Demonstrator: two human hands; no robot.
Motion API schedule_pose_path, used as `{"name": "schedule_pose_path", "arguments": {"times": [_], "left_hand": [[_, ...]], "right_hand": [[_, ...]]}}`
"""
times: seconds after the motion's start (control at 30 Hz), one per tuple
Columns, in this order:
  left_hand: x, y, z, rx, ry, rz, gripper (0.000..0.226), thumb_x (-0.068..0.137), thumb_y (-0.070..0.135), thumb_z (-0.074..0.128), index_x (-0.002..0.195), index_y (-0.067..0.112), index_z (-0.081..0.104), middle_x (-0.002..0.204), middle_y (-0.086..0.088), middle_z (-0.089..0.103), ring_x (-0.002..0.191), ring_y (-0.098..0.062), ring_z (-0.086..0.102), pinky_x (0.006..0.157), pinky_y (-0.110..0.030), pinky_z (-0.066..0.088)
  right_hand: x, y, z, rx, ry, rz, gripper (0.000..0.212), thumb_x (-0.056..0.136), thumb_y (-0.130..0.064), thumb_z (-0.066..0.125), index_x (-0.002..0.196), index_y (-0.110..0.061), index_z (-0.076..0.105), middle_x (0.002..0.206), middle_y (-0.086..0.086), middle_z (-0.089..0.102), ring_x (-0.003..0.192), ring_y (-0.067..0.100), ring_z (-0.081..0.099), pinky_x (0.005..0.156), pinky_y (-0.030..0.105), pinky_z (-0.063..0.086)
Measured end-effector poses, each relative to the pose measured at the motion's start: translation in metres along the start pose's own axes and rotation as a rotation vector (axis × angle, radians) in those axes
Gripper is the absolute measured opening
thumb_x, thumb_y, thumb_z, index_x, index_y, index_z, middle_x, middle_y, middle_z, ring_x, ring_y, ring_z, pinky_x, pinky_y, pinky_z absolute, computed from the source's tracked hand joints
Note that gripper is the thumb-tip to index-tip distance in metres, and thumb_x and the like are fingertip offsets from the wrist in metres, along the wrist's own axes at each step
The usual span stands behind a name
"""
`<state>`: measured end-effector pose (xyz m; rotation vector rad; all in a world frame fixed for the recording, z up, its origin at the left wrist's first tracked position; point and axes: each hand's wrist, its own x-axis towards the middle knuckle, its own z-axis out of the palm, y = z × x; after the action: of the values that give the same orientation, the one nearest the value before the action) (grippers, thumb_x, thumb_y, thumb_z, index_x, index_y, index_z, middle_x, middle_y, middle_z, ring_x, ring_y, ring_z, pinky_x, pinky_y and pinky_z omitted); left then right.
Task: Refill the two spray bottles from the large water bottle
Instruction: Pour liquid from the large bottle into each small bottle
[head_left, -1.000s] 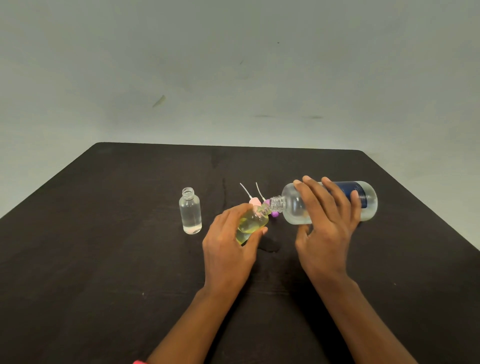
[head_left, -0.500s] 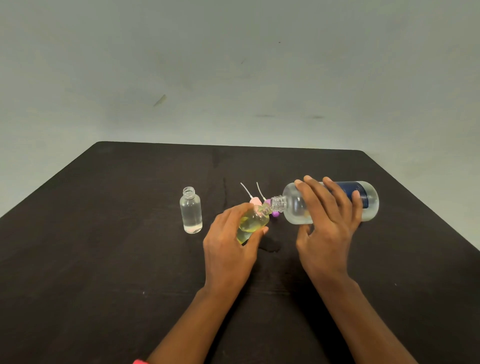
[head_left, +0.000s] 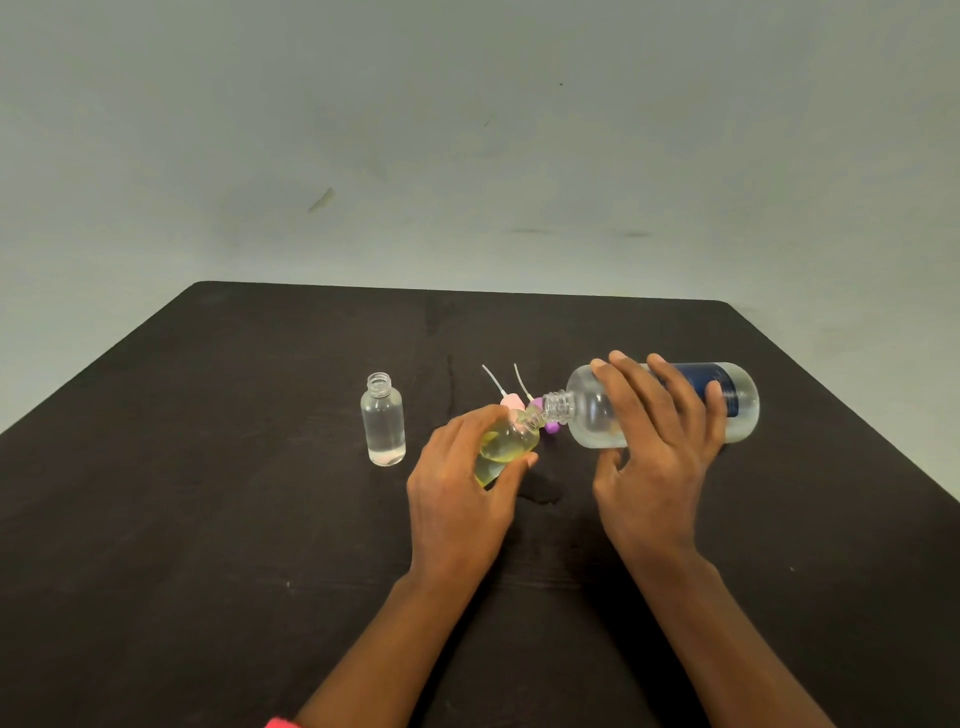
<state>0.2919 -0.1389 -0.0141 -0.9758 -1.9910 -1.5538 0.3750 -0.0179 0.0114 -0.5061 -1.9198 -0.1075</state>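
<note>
My left hand (head_left: 460, 488) grips a small spray bottle (head_left: 506, 441) with yellowish liquid inside, tilted with its open neck up and to the right. My right hand (head_left: 652, 447) holds the large clear water bottle (head_left: 737, 402) with a dark blue label almost on its side. The big bottle's threaded mouth meets the small bottle's neck. A second small clear bottle (head_left: 383, 420) stands upright and uncapped to the left, nearly full of clear liquid.
Two spray caps, a pink spray cap (head_left: 510, 401) and a purple spray cap (head_left: 550, 427), lie behind the bottles with their white dip tubes pointing away. A small wet patch (head_left: 543, 491) shows on the dark table (head_left: 208, 519) between my hands.
Almost nothing differs. Both hands hold the same pouring pose, with the big bottle's mouth against the small bottle's neck.
</note>
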Motion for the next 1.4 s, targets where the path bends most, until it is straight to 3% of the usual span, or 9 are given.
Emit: {"name": "schedule_pose_path", "arguments": {"times": [1.4], "left_hand": [[0.0001, 0.0001, 0.0008, -0.005, 0.012, 0.014, 0.047, 0.066, 0.026, 0.078, 0.108, 0.033, 0.056, 0.103, 0.024, 0.058, 0.094, 0.001, 0.057, 0.083, -0.005, 0.04]], "right_hand": [[-0.0008, 0.0013, 0.0015, -0.002, 0.011, -0.012, 0.081, 0.059, 0.021, 0.063, 0.127, -0.022, 0.052, 0.129, 0.001, 0.059, 0.128, 0.021, 0.041, 0.117, 0.042, 0.01]]}}
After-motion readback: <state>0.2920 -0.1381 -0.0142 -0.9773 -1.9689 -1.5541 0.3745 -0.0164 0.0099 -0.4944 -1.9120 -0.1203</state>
